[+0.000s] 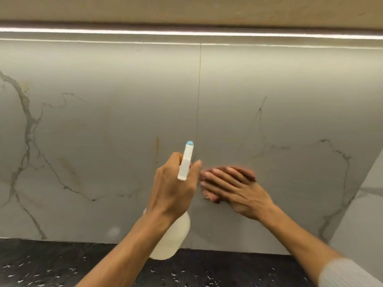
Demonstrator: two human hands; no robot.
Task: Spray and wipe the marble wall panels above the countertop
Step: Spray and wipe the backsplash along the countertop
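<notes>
Grey-white veined marble wall panels [103,125] fill the view, with a vertical seam [199,96] between two of them. My left hand [174,183] grips a white spray bottle [172,239] by its neck, and the blue-tipped nozzle [189,144] points at the wall close to the seam. My right hand [238,189] lies flat against the right panel just right of the seam, fingers spread and blurred, mirrored in the glossy stone. No cloth shows under it.
A black speckled countertop [51,266] runs along the bottom. An LED strip [186,33] glows under a wooden cabinet [186,9] above. At the right, a lighter marble side wall [364,204] juts forward.
</notes>
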